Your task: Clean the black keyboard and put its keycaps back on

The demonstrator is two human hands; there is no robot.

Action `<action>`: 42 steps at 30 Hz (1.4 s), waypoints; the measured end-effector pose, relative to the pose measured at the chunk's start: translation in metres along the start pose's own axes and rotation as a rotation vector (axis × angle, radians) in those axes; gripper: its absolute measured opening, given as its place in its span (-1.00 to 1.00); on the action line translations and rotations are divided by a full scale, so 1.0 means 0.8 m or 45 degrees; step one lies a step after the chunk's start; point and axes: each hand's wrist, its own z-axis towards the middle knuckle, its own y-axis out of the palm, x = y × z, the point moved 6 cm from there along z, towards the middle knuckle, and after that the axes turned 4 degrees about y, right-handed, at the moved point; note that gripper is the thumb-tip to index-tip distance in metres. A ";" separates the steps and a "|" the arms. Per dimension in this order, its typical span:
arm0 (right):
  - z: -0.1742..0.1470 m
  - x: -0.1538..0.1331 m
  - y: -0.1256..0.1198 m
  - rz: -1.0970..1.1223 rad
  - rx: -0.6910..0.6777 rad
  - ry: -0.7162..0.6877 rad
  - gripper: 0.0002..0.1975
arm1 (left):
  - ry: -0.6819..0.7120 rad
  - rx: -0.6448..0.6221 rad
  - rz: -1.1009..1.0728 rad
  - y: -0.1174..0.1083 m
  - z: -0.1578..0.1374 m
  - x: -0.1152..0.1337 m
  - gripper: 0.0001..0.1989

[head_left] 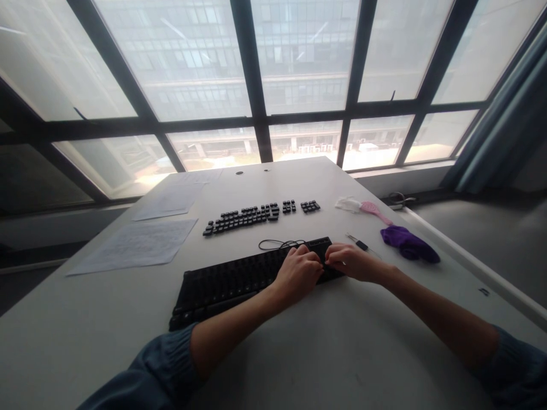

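Note:
A black keyboard (231, 279) lies slantwise on the white table, with many of its keycaps seemingly off. Over its right end, my left hand (299, 266) bends its fingers down with the tips pressed together. Close beside it, my right hand (352, 262) pinches at the same part of the keyboard. Whatever sits between the fingertips of either hand is too small or hidden to make out. Behind the keyboard runs a thin black cable (277, 245). Farther back, removed black keycaps (248, 220) stand in rows, with smaller groups (310, 206) to their right.
Right of the keyboard lie a small tool with a dark handle (361, 245), a pink brush (375, 211), a white crumpled tissue or cloth (347, 204) and a purple cloth (408, 244). Paper sheets (141, 248) cover part of the table's left side. Windows rise beyond the far edge.

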 end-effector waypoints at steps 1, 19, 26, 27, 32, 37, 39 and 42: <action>0.000 -0.001 0.000 0.000 -0.007 -0.006 -0.77 | -0.004 0.007 -0.007 0.001 0.000 -0.001 -0.83; -0.016 0.032 -0.013 0.220 0.324 0.173 -0.90 | -0.040 0.052 -0.088 0.007 -0.003 -0.005 -0.78; -0.020 0.034 -0.015 0.254 0.359 0.200 -0.91 | -0.050 0.079 -0.112 0.008 -0.003 -0.006 -0.84; -0.020 0.035 -0.015 0.243 0.361 0.205 -0.91 | -0.049 0.085 -0.119 0.008 -0.002 -0.006 -0.85; -0.023 0.046 -0.019 0.241 0.429 0.264 -0.89 | -0.038 0.097 -0.137 0.006 0.000 -0.008 -0.88; -0.030 0.058 -0.021 0.214 0.462 0.273 -0.90 | 0.036 0.034 -0.032 0.003 0.002 0.001 -0.84; -0.034 0.065 -0.020 0.189 0.464 0.289 -0.90 | 0.060 0.014 0.008 0.002 0.002 0.004 -0.81; -0.041 0.075 -0.017 0.159 0.433 0.333 -0.87 | 0.071 0.001 0.021 0.003 0.002 0.006 -0.80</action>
